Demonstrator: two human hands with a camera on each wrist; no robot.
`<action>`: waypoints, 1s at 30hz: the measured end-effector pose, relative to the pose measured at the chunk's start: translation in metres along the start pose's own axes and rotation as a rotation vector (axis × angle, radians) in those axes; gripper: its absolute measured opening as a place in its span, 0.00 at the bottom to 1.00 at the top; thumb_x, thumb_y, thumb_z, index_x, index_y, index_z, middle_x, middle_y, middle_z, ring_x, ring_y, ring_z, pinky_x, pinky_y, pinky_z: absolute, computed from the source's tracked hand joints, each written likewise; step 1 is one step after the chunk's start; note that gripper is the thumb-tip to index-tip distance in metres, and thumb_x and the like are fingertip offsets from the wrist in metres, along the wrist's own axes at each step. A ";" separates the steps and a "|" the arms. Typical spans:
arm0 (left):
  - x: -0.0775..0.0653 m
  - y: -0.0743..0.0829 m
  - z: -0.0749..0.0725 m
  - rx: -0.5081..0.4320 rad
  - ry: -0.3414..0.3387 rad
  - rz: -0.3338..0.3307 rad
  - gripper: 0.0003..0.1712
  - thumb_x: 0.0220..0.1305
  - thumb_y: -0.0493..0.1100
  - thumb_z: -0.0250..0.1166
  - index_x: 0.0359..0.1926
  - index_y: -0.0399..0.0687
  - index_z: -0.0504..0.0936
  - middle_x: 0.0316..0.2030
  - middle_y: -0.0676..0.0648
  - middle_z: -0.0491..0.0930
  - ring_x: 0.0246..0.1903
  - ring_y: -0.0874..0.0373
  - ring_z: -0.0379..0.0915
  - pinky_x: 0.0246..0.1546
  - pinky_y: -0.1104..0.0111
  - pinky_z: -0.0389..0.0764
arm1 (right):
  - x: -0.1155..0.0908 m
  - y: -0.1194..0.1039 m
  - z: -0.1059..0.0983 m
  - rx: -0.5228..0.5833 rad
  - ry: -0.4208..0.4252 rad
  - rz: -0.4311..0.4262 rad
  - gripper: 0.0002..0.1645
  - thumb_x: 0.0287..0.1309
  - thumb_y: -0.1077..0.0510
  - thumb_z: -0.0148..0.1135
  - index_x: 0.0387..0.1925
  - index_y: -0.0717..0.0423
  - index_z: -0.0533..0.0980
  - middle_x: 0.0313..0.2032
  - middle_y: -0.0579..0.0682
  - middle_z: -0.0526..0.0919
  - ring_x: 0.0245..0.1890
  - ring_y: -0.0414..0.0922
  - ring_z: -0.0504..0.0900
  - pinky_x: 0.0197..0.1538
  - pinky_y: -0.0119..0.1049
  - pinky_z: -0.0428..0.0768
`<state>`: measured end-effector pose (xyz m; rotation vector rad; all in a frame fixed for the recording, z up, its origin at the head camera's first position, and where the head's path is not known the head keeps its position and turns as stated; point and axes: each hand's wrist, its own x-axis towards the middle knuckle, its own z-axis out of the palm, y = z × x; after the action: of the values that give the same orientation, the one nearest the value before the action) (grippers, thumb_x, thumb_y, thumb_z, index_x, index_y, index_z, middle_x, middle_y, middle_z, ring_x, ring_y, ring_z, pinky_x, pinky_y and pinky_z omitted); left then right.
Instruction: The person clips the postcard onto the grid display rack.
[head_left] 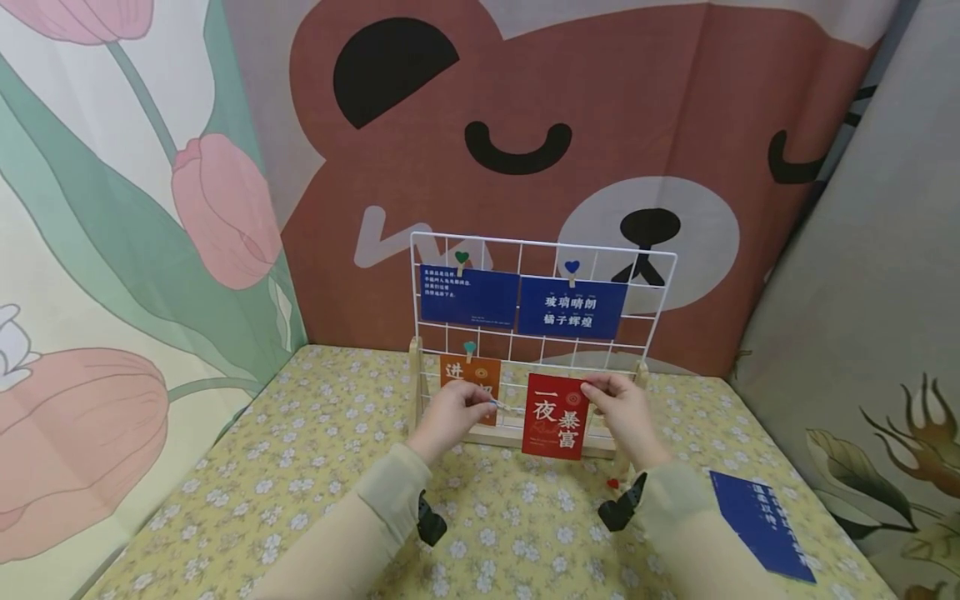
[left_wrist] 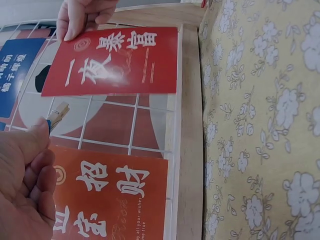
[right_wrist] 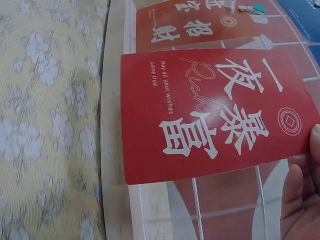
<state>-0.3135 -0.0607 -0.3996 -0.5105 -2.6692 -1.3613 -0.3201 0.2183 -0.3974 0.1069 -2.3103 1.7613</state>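
Observation:
My right hand [head_left: 628,414] pinches a red card [head_left: 553,429] with white characters by its upper right corner, in front of a white wire grid [head_left: 543,244]. To its left, my left hand [head_left: 459,414] pinches a small wooden clothespin [left_wrist: 60,114] with a blue end; its tip points toward the red card but stands apart from it. Behind the left hand, an orange card [left_wrist: 110,200] hangs on the grid from a teal heart clip [head_left: 470,348]. Above hang two blue cards, one [head_left: 468,300] under a green heart clip and one [head_left: 570,308] under a blue heart clip.
The grid stands in a wooden base [head_left: 495,435] on a floral tablecloth [head_left: 330,517]. Blue cards [head_left: 765,525] lie at the right of the table. Near the right wrist lies a small red heart [head_left: 613,483]. Printed curtains [head_left: 600,83] enclose the back and sides.

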 end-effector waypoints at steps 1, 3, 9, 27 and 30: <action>0.000 0.000 0.000 0.005 0.002 0.002 0.04 0.66 0.47 0.63 0.38 0.55 0.84 0.39 0.53 0.76 0.35 0.59 0.73 0.34 0.64 0.76 | 0.001 0.000 0.003 0.006 0.001 -0.002 0.18 0.65 0.54 0.60 0.50 0.63 0.77 0.39 0.50 0.81 0.39 0.41 0.76 0.40 0.36 0.76; 0.000 0.000 0.000 0.010 0.003 0.002 0.04 0.66 0.47 0.63 0.38 0.56 0.84 0.39 0.53 0.76 0.35 0.60 0.73 0.34 0.64 0.76 | 0.004 0.001 0.008 0.012 -0.001 -0.001 0.18 0.65 0.54 0.60 0.50 0.62 0.77 0.40 0.51 0.81 0.39 0.41 0.76 0.42 0.38 0.76; 0.000 -0.001 -0.001 0.014 0.004 0.013 0.04 0.66 0.47 0.63 0.38 0.56 0.84 0.38 0.54 0.76 0.35 0.60 0.73 0.35 0.65 0.76 | 0.011 0.006 0.017 -0.023 0.003 -0.026 0.18 0.65 0.53 0.61 0.51 0.61 0.78 0.42 0.53 0.82 0.40 0.39 0.77 0.42 0.36 0.77; 0.009 0.005 -0.006 0.085 0.018 0.033 0.05 0.66 0.48 0.63 0.39 0.54 0.83 0.37 0.55 0.76 0.35 0.61 0.73 0.34 0.66 0.76 | 0.016 0.002 0.035 -0.009 0.039 -0.079 0.13 0.65 0.55 0.61 0.48 0.56 0.81 0.41 0.53 0.83 0.40 0.46 0.79 0.46 0.46 0.78; 0.012 0.008 -0.007 0.130 0.032 0.060 0.06 0.67 0.48 0.62 0.40 0.54 0.83 0.36 0.56 0.76 0.36 0.62 0.73 0.36 0.66 0.76 | 0.017 0.002 0.038 -0.002 0.044 -0.080 0.14 0.65 0.55 0.61 0.48 0.57 0.81 0.41 0.54 0.83 0.41 0.46 0.79 0.46 0.45 0.78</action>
<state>-0.3226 -0.0586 -0.3864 -0.5438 -2.6711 -1.1609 -0.3426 0.1839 -0.4045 0.1567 -2.2449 1.7052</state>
